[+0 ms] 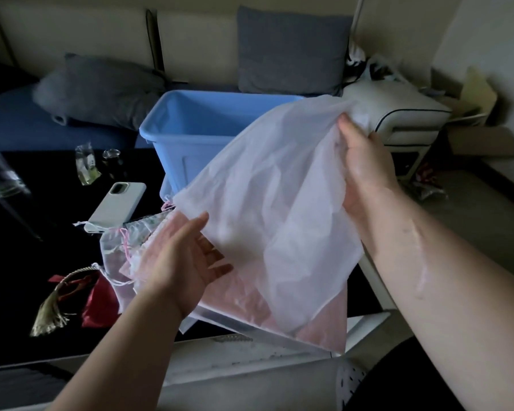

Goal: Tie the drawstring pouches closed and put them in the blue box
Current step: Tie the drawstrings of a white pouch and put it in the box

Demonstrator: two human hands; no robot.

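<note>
A large sheer white pouch (267, 203) hangs in the air in front of the blue box (190, 126). My right hand (365, 170) grips its upper right corner, thumb on top of the fabric. My left hand (184, 262) is under the pouch's lower left edge, palm up, fingers fairly straight and touching the cloth. Below lie more pouches: a pinkish sheer one (324, 324), a patterned one with pink cord (143, 232), and a red pouch with a gold tassel (98, 301).
The dark table (27, 262) holds a phone in a pale case (116, 206), a small plastic packet (86, 167) and a dark jar (112, 161). Grey cushions (291, 51) and a sofa are behind the box. A white stool (398, 114) stands at the right.
</note>
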